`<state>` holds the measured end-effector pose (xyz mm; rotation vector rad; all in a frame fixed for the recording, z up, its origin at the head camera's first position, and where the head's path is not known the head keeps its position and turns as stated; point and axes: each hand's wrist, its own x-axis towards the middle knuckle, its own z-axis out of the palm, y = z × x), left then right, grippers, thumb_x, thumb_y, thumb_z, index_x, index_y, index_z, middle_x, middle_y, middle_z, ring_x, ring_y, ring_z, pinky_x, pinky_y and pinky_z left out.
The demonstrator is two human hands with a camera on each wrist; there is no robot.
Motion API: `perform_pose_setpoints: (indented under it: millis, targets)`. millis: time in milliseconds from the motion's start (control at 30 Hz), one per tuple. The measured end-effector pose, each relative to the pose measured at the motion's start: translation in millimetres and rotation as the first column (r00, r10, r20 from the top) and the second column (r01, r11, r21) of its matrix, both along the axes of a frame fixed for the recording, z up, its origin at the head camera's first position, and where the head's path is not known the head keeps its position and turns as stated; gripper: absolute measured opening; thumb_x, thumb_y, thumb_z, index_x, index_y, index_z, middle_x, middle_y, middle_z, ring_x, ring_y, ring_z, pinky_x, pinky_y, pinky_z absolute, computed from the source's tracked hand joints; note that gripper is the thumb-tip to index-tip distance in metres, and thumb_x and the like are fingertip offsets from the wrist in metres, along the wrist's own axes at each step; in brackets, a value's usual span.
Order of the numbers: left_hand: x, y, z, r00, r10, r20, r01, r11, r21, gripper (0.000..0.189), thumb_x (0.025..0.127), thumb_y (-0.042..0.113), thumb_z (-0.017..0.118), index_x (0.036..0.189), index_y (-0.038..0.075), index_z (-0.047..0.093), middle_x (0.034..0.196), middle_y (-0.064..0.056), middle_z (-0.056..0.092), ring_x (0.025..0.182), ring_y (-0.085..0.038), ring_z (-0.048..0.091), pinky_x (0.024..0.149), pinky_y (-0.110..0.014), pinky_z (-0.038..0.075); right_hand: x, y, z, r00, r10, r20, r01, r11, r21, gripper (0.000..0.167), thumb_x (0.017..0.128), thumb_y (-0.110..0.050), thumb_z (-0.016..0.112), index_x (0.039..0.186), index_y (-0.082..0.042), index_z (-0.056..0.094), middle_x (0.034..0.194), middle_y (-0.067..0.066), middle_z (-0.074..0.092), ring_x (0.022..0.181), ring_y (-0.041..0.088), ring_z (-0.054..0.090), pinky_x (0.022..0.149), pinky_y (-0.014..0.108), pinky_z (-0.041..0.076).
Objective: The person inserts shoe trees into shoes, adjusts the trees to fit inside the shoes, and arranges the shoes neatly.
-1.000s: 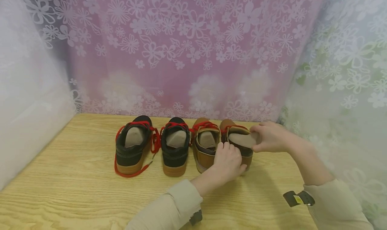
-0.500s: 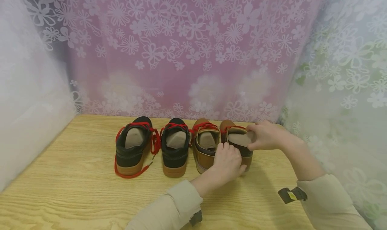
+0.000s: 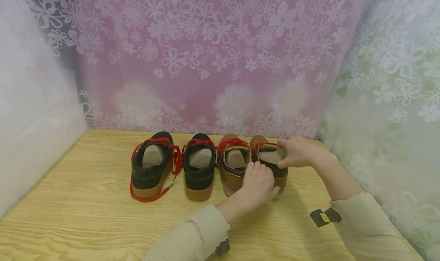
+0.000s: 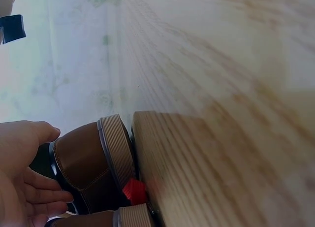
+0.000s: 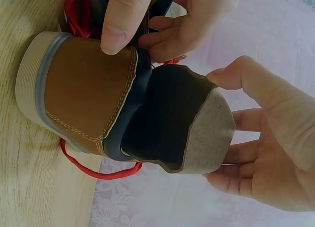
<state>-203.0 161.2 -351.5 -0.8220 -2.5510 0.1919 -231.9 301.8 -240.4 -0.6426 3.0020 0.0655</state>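
My left hand (image 3: 258, 182) grips the heel of the rightmost brown shoe (image 5: 88, 89), thumb on the outer leather in the right wrist view, fingers at the collar. Between thumb and fingers, my right hand (image 5: 275, 138) pinches the end of a grey-beige cardboard shoe insert (image 5: 211, 133). The insert reaches through the shoe's opening; its front part is hidden inside. Red laces (image 3: 269, 143) cross the shoe's tongue. Just left stands the other brown shoe (image 3: 228, 179), with a similar insert (image 3: 235, 158) in it. In the left wrist view, the left fingers (image 4: 47, 195) lie by the heel (image 4: 81, 153).
Two black shoes (image 3: 148, 181) with red laces stand further left on the wooden table (image 3: 86, 215), both with beige inserts (image 3: 200, 158). A loose lace end (image 3: 161, 194) trails on the wood. Flowered sheets (image 3: 220, 43) hang behind and at the right.
My right hand has moved left and slightly up, sliding the cardboard insert further into the brown shoe, so less of it shows. The left hand has stayed at the heel.
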Motion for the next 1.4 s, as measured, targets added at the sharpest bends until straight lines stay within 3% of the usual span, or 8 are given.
perform_pose_setpoints:
  millis: [367,633,833,933,1033,1400]
  targets:
    - [-0.4,-0.8,-1.3,1.000,0.005,-0.028,-0.004,1.000,0.017,0.049,0.083,0.064,0.049,0.085,0.017,0.062,0.078,0.005,0.055,0.076,-0.014,0.046,0.068,-0.028,0.031,-5.9,-5,-1.9,1.000,-0.013,0.028,0.014,1.000,-0.014,0.035,0.073,-0.028,0.067,0.098,-0.004,0.059,0.074,0.000,0.053,0.064,0.019,0.047,0.061,0.035,0.040]
    - [-1.0,-1.1,-0.7,1.000,0.001,-0.022,-0.001,1.000,0.024,0.048,0.083,0.063,0.050,0.086,0.017,0.063,0.079,0.005,0.056,0.077,-0.014,0.046,0.069,-0.028,0.032,-9.0,-9,-3.1,0.998,-0.043,0.040,0.042,0.999,0.008,0.036,0.074,-0.030,0.067,0.098,-0.004,0.058,0.073,0.001,0.053,0.067,0.021,0.047,0.062,0.037,0.040]
    - [-0.6,-1.9,-0.3,1.000,0.001,-0.026,-0.001,1.000,0.030,0.048,0.083,0.062,0.051,0.087,0.016,0.063,0.080,0.004,0.057,0.078,-0.014,0.047,0.070,-0.029,0.033,-9.8,-12,-6.8,0.999,-0.049,0.021,0.049,0.999,0.023,0.052,0.075,-0.031,0.068,0.113,0.003,0.057,0.095,0.013,0.062,0.088,0.035,0.055,0.076,0.048,0.044]
    - [-0.4,-1.8,-0.4,1.000,0.001,-0.027,0.000,1.000,0.032,0.048,0.083,0.062,0.051,0.087,0.016,0.064,0.080,0.004,0.057,0.077,-0.014,0.047,0.069,-0.028,0.033,-9.5,-13,-8.9,0.998,-0.061,0.007,0.061,0.998,0.034,0.062,0.076,-0.032,0.068,0.123,0.006,0.052,0.111,0.022,0.059,0.103,0.045,0.051,0.085,0.054,0.040]
    - [0.0,-1.7,-0.7,1.000,0.000,-0.024,0.000,1.000,0.029,0.048,0.083,0.062,0.051,0.087,0.016,0.064,0.080,0.005,0.057,0.077,-0.014,0.047,0.069,-0.028,0.032,-9.9,-15,-10.4,0.997,-0.078,0.007,0.078,0.996,0.037,0.064,0.076,-0.032,0.068,0.125,0.006,0.051,0.115,0.024,0.057,0.108,0.049,0.047,0.088,0.056,0.039]
    - [-0.3,-1.2,-1.3,1.000,-0.003,-0.026,0.004,1.000,0.030,0.047,0.083,0.061,0.052,0.088,0.015,0.065,0.079,0.005,0.057,0.077,-0.013,0.047,0.069,-0.028,0.032,-12.6,-18,-13.4,0.999,-0.052,-0.012,0.053,0.997,0.051,0.061,0.077,-0.032,0.069,0.121,0.007,0.052,0.112,0.023,0.059,0.104,0.047,0.051,0.086,0.054,0.040]
